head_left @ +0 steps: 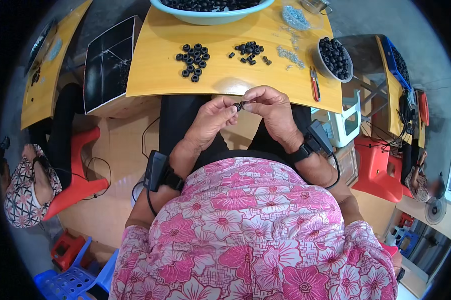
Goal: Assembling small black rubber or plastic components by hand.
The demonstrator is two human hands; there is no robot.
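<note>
Just in front of the table's near edge, my left hand (211, 119) pinches a small black part (239, 106) between thumb and fingertips. My right hand (273, 111) is closed at the same part from the other side, its thumb and forefinger meeting there. The fingers cover most of the part, so its exact kind does not show. Beyond my left hand lies a group of black ring-shaped pieces (194, 59) on the yellow table (150, 55). Smaller black pieces (249, 50) lie in a loose cluster beyond my right hand.
A pale blue basin (210, 18) of black pieces stands at the far edge. To the right are a grey bowl (348, 70) of black pieces, red-handled cutters (315, 86) and small clear pieces (290, 56). People sit at side tables left and right.
</note>
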